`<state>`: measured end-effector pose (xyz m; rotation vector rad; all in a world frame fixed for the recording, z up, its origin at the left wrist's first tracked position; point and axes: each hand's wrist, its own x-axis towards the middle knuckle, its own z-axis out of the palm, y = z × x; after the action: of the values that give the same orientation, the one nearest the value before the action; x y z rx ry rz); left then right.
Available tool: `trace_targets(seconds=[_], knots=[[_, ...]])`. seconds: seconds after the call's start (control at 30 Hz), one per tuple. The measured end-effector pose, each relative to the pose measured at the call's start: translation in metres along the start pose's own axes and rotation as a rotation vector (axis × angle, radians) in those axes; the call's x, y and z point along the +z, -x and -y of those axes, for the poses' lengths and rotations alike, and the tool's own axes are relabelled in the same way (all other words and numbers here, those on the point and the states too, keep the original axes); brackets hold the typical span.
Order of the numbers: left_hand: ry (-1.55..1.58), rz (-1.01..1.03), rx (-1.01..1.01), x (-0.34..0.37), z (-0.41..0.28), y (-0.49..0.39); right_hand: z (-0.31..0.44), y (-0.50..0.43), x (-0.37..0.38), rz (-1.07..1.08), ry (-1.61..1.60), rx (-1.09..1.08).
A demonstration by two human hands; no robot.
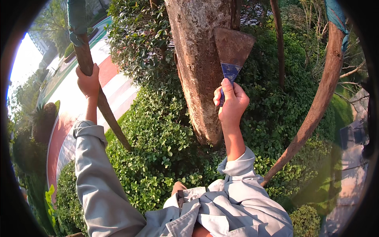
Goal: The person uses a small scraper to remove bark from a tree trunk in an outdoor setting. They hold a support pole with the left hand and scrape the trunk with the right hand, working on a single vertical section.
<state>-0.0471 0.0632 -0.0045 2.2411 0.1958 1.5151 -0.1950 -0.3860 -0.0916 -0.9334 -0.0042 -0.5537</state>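
Note:
A thick tree trunk (198,68) with pale, patchy bark rises from the shrubs in front of me. My right hand (232,102) grips the blue handle of a putty knife (234,46), thumb along the handle. Its wide, rusty blade points up beside the trunk's right side; whether it touches the bark I cannot tell. On the left, my left hand (88,81) is wrapped around a slanting wooden pole (108,111). Teal cloth (77,19) is bound around that pole above the hand.
Dense green shrubs (160,130) surround the trunk's base. Another wooden support pole (314,118) leans on the right, with teal cloth (336,14) at its top. A thinner pole (279,44) stands behind. Beyond the left shrubs runs a red and white path (109,71); paving (352,180) lies far right.

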Motion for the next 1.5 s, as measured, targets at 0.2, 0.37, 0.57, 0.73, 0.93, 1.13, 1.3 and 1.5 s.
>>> trace_targets(seconds=[0.2,0.37,0.57,0.73,0.93,1.13,1.3,1.5], knots=[[0.004,0.007,-0.013,-0.001,-0.001,0.0,0.009,0.002,0.006,-0.016,0.054,0.012],[0.002,-0.011,0.017,0.0,-0.001,0.0,0.013,0.003,0.008,-0.065,0.087,0.11],[0.005,0.012,0.008,-0.002,-0.001,0.001,0.017,0.004,0.014,-0.052,-0.038,0.064],[-0.012,-0.019,0.044,-0.001,-0.002,0.001,0.026,-0.001,0.02,-0.021,0.01,0.043],[-0.033,-0.019,0.027,0.0,0.0,0.0,0.031,-0.003,0.021,-0.029,0.013,0.073],[0.022,-0.006,0.01,-0.001,0.0,0.0,0.03,0.0,0.02,0.009,-0.067,-0.05],[-0.03,-0.019,0.007,0.0,0.0,-0.001,0.028,0.001,0.022,-0.127,0.009,0.181],[-0.037,0.001,-0.007,0.0,0.002,0.0,0.033,0.002,0.022,-0.037,-0.079,0.099]])
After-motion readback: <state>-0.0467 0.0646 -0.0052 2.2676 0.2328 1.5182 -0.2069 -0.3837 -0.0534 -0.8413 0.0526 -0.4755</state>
